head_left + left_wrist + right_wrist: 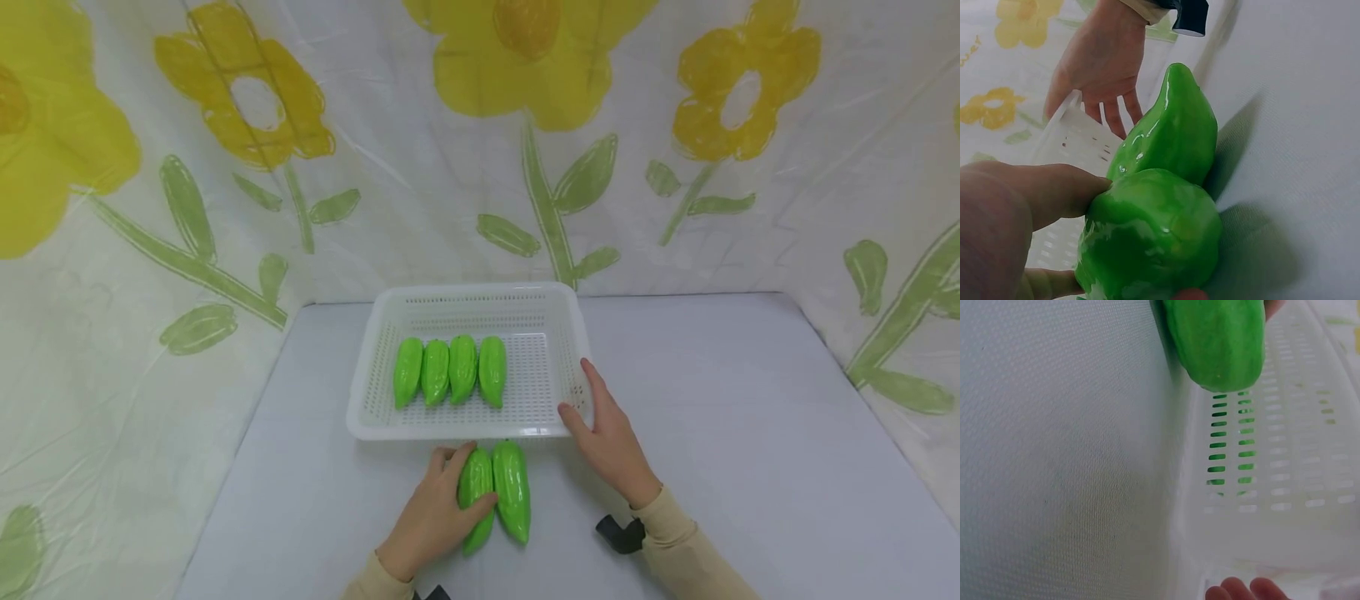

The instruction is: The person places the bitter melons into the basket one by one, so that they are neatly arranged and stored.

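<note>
My left hand grips a glossy green tapered vegetable, thumb on one side and fingers on the other, at the table's front. Touching or nearly touching its right side lies a second green vegetable, whose pointed tip stands out in the left wrist view. Behind both sits a white perforated plastic basket. Its right front rim is between the thumb and fingers of my right hand. Inside the basket, several like vegetables lie side by side. Only fingertips of the right hand show in its wrist view.
A pale cloth-covered table extends to both sides of the basket. Behind it hangs a white curtain painted with yellow flowers. A black wrist device sits at the right sleeve.
</note>
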The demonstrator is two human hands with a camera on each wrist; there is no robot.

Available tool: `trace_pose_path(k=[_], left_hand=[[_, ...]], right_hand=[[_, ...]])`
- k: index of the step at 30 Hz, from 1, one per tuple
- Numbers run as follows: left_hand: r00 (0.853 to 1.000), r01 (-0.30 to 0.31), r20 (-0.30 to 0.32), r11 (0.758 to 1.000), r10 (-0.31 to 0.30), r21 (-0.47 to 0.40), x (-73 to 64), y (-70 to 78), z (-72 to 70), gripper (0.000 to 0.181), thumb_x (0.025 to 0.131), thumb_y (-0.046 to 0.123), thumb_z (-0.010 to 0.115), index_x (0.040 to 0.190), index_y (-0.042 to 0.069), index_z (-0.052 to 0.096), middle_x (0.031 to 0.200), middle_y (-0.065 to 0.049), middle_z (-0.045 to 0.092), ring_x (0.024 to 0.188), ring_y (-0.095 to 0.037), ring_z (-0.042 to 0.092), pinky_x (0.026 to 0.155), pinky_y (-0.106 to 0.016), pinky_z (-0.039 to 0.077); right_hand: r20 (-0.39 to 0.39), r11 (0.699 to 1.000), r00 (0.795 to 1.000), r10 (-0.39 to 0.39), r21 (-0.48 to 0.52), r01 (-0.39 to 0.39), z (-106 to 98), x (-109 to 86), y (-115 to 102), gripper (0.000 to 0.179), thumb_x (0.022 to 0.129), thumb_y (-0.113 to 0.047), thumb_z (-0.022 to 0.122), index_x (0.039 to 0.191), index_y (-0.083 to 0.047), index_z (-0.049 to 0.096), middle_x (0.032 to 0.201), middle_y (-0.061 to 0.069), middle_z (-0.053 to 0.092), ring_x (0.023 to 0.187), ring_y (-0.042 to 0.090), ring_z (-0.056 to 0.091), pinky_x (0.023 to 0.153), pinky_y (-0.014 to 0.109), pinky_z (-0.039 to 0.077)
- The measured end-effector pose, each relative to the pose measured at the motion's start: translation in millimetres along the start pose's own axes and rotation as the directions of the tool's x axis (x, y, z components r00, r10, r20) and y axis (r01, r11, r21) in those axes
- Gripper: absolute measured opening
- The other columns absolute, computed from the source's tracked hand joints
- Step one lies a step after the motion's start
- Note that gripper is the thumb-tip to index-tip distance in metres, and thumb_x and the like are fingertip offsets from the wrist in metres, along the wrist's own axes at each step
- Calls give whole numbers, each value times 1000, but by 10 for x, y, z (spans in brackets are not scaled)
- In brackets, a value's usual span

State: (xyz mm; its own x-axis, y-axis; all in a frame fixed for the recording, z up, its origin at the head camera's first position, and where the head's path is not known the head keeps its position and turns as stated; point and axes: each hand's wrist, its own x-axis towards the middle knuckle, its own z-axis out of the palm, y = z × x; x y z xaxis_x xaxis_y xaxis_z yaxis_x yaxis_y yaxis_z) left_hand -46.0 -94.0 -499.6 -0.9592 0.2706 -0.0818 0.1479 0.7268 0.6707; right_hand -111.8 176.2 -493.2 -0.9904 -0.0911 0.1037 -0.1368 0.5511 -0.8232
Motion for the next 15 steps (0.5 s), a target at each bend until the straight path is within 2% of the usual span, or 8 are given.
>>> trace_pose_path(k=[6, 15], left_hand=[[1000, 13, 0, 1000, -13, -19, 5, -11, 3, 83, 91, 48, 75, 154, 3, 45, 132, -19, 52, 113, -29, 62, 92, -50, 57], [1000, 0, -4, 999, 0, -35, -10, -7, -21, 81, 90, 44, 76, 153, 2, 46, 133, -20, 52, 114, -30, 61, 92, -51, 56]], right_hand=[[-5, 1000, 1000, -6, 1, 6, 3, -4, 5, 79, 106, -33, 58, 168, -14, 13, 170, 18, 28, 153, 39, 35, 119, 61, 34], [-8, 1000, 1000, -2, 5, 3, -2, 1, -2, 79, 106, -33, 58, 168, -14, 14, 170, 18, 29, 152, 39, 37, 118, 61, 35]])
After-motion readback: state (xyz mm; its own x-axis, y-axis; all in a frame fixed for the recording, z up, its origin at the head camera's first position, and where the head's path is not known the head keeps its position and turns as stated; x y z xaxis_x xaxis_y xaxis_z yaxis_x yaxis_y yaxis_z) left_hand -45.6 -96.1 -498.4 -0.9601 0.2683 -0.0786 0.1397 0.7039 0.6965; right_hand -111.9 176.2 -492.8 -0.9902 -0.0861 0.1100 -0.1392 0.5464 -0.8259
